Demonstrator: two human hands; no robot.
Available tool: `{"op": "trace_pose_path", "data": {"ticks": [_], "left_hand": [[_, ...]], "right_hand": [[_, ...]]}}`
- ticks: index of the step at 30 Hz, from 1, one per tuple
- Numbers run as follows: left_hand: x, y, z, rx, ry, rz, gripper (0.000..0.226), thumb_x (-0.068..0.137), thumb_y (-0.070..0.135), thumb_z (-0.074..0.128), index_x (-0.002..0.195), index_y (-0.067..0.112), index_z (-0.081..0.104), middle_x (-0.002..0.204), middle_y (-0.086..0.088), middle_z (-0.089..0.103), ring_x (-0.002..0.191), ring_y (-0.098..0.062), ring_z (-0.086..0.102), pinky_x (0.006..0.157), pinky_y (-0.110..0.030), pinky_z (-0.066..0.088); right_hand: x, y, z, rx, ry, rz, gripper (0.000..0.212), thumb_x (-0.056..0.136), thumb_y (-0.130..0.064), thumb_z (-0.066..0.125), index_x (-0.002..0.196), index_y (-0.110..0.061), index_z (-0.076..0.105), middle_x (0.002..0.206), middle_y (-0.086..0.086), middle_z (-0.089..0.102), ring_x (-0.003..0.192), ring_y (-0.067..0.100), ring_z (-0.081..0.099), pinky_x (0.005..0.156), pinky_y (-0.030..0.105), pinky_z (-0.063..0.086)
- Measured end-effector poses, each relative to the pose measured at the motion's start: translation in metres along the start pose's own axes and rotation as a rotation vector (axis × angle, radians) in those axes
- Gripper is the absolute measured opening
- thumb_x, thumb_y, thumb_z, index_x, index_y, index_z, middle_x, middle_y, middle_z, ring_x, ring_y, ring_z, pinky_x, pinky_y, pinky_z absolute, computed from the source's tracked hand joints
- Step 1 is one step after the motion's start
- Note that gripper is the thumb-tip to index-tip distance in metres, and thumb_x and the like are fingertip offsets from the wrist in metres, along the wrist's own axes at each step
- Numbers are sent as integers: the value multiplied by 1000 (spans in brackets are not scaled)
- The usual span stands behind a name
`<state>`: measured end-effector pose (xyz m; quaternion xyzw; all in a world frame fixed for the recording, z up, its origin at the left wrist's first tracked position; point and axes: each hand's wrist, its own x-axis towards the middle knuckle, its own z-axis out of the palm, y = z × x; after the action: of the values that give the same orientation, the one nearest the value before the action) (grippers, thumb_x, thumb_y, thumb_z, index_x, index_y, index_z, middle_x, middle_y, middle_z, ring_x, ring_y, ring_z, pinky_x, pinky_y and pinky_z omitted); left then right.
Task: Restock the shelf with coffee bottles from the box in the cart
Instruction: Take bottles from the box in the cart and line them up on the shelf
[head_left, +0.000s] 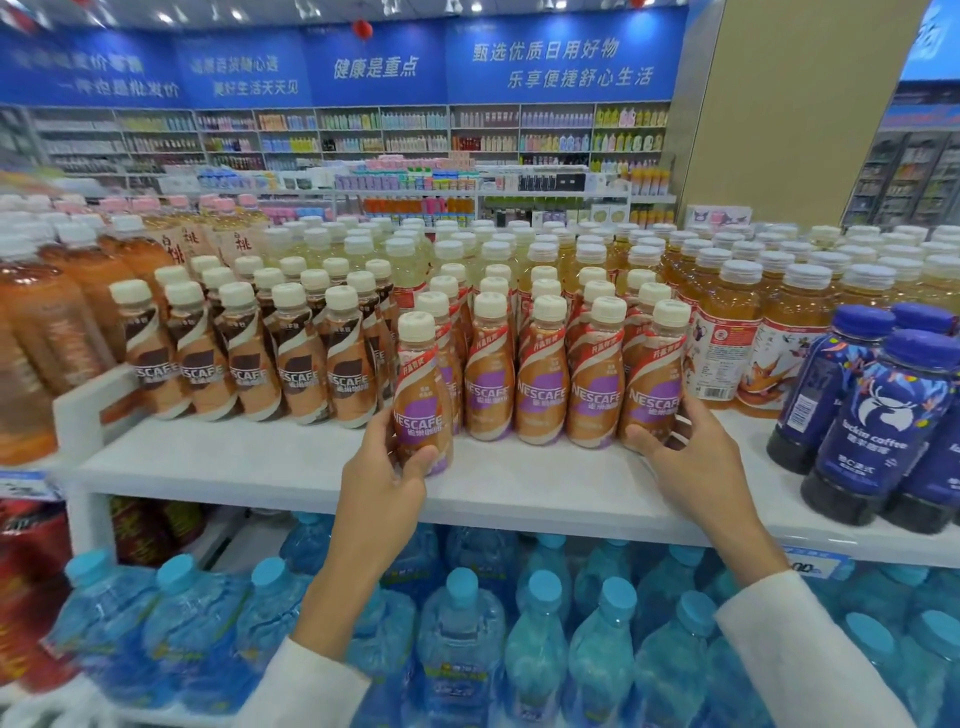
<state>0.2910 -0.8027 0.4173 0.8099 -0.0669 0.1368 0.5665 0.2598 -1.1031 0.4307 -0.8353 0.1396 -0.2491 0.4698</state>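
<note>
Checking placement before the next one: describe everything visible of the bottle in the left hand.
The tan plastic Nescafe coffee bottle with purple label has a cream cap and red diagonal band. Upright, it is forward of the left end of the matching row over the white shelf. The left hand grips its lower body; whether its base touches the shelf is unclear.

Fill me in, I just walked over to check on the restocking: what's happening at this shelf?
A person is lining up Nescafé coffee bottles on the white shelf. The left hand grips a purple-label bottle at the front left of that group, slightly ahead of the row. The right hand holds the rightmost front bottle. Brown-label bottles stand to the left and dark blue coffee bottles to the right. No box or cart is in view.
</note>
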Motion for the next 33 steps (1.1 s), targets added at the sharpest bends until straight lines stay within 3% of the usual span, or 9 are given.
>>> {"op": "trace_pose_path", "data": {"ticks": [10, 21, 24, 29, 33], "left_hand": [[1, 0, 2, -12, 4, -4, 58, 95, 16, 69, 146, 26, 44, 122, 13, 61, 113, -9, 61, 92, -21, 43], [-9, -3, 1, 82, 10, 81, 65, 95, 28, 68, 150, 33, 35, 131, 17, 58, 115, -3, 57, 97, -25, 44], [-21, -1, 1, 15, 59, 83, 62, 93, 22, 70, 146, 38, 40, 128, 20, 58, 114, 4, 56, 99, -26, 45], [-51, -6, -4, 14, 145, 53, 52, 97, 20, 64, 146, 27, 47, 141, 9, 56, 127, -7, 53, 96, -24, 42], [-85, -15, -10, -22, 226, 24, 40, 98, 17, 61, 135, 31, 58, 129, 13, 63, 112, 9, 59, 90, -15, 44]], "right_hand": [[-2, -1, -1, 7, 12, -2, 70, 88, -28, 77, 148, -28, 42, 140, -4, 58, 110, 8, 54, 91, 26, 45], [-6, -6, -6, 41, -37, -2, 72, 88, -27, 77, 150, -31, 39, 129, -13, 56, 112, 8, 55, 92, 25, 44], [-14, -7, -11, 28, -79, 5, 74, 88, -31, 76, 151, -32, 37, 130, -15, 54, 113, 7, 54, 95, 26, 44], [-44, 2, -17, -140, -61, 20, 74, 92, -40, 70, 154, -23, 33, 154, -5, 43, 137, 17, 45, 113, 39, 40], [-76, 4, -17, -77, -77, -62, 56, 94, -39, 66, 145, -26, 46, 145, -12, 51, 131, 11, 48, 110, 31, 39]]}}
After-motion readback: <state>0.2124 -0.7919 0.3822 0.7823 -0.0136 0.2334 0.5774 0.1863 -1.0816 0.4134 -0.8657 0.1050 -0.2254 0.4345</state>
